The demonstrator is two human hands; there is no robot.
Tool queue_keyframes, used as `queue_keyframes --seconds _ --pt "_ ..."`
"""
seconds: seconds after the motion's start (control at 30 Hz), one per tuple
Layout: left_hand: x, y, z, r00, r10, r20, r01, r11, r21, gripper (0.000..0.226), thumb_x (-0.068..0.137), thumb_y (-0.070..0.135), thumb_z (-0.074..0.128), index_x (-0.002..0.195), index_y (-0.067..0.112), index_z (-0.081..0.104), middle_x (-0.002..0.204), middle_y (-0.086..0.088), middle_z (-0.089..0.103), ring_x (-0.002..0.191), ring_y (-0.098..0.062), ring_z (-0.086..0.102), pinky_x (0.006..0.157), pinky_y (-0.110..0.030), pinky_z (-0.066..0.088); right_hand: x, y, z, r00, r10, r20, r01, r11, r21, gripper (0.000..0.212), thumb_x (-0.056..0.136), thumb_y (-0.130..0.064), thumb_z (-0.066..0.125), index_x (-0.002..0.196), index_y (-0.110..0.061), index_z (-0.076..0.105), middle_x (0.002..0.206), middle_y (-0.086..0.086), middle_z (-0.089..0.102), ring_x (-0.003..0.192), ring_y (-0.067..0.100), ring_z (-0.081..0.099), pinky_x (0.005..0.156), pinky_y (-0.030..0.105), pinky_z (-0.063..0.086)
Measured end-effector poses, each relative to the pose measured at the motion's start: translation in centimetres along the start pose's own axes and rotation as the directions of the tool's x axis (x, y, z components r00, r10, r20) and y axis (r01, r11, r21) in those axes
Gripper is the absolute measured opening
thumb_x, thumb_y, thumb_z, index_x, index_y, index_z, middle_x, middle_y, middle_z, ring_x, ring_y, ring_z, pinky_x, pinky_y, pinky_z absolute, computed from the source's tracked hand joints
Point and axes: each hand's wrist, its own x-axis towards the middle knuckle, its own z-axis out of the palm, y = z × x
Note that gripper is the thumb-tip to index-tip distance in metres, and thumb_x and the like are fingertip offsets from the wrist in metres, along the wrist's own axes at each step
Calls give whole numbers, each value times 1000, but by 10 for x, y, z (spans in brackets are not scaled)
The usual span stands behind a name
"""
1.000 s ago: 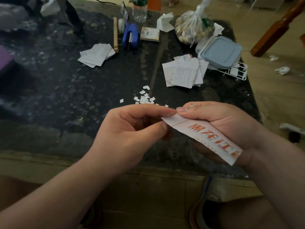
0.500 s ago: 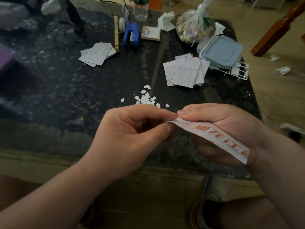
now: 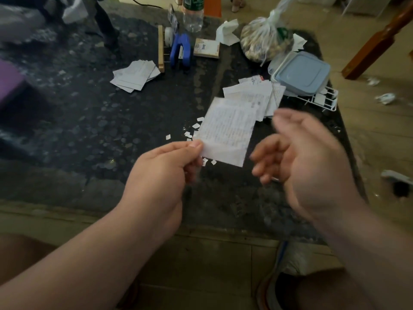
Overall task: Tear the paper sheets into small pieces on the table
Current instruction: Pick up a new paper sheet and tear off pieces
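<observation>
My left hand (image 3: 169, 166) pinches the lower left corner of a white printed paper sheet (image 3: 228, 130) and holds it unfolded above the dark table (image 3: 89, 121). My right hand (image 3: 299, 157) is blurred, just right of the sheet, with loosely curled fingers that hold nothing and do not touch the paper. Small torn pieces (image 3: 192, 130) lie on the table under and left of the sheet. A stack of sheets (image 3: 261, 95) lies behind it, and a second stack (image 3: 134, 74) lies further left.
At the back stand a blue stapler (image 3: 180, 51), a plastic bottle (image 3: 193, 14), a small notepad (image 3: 206, 48), a tied plastic bag (image 3: 266, 41), and a blue-lidded box (image 3: 300, 72) on a white wire rack (image 3: 321, 100). The table's near edge (image 3: 201, 229) runs below my hands.
The folded strip with red print is now an unfolded sheet held by my left hand alone. My right hand has let go and moved right.
</observation>
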Motion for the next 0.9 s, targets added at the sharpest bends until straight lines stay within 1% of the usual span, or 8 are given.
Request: queue_keyframes --seconds 0.03,0.1,0.17,0.3,0.4,0.63,0.73,0.9 --pt "2 -3 2 998 -68 10 68 997 -31 12 89 19 73 83 13 81 80 -4 69 72 -14 57 68 -28 48 -4 1 4 957 -286 50 289 927 -238 21 101 -17 60 119 -7 57 67 9 65 56 19 62 48 29 50" --pt "0 -5 8 982 -184 40 187 980 -69 21 86 19 73 102 8 80 97 -12 71 82 -22 59 72 -34 49 -10 2 8 729 -593 342 675 539 -504 8 94 -9 69 98 -5 64 74 5 62 66 17 58 59 30 49" --pt "-3 -3 11 969 -238 68 244 966 -84 30 82 11 72 109 1 77 104 -22 73 86 -26 64 74 -36 50 -11 4 13 622 -589 516 756 280 -591 9 90 -14 73 87 -6 69 83 4 61 78 20 53 71 35 44" --pt "-8 5 12 936 -295 190 316 945 -88 34 71 12 69 104 2 74 98 -14 66 93 -26 58 76 -35 49 -8 12 19 647 -516 561 713 150 -684 10 89 -18 71 88 -8 72 90 5 63 88 25 53 75 45 44" --pt "-9 10 9 909 -346 234 378 920 -108 17 79 9 62 93 7 70 87 -9 61 86 -23 55 75 -33 48 -8 14 17 619 -554 557 727 138 -672 13 93 -15 69 86 -5 74 87 6 64 85 27 54 73 45 44" --pt "-10 20 0 854 -430 292 463 885 -51 13 85 22 58 79 12 66 82 -4 66 87 -21 61 84 -35 48 -2 10 11 554 -556 619 795 133 -592 16 97 -12 67 88 -3 77 87 6 65 83 28 55 73 43 44" --pt "-8 22 -3 859 -423 288 436 900 21 32 92 33 55 83 9 73 86 -6 71 86 -20 62 83 -37 48 0 12 9 629 -519 580 764 272 -585 10 94 -10 70 87 -8 76 86 1 65 85 23 55 76 35 44" --pt "-9 24 -1 854 -398 335 386 916 106 43 92 40 52 96 8 82 95 -10 77 80 -19 64 76 -36 48 0 14 9 878 -360 317 479 662 -576 12 93 -21 69 82 -21 74 79 -9 70 80 10 65 70 24 50"
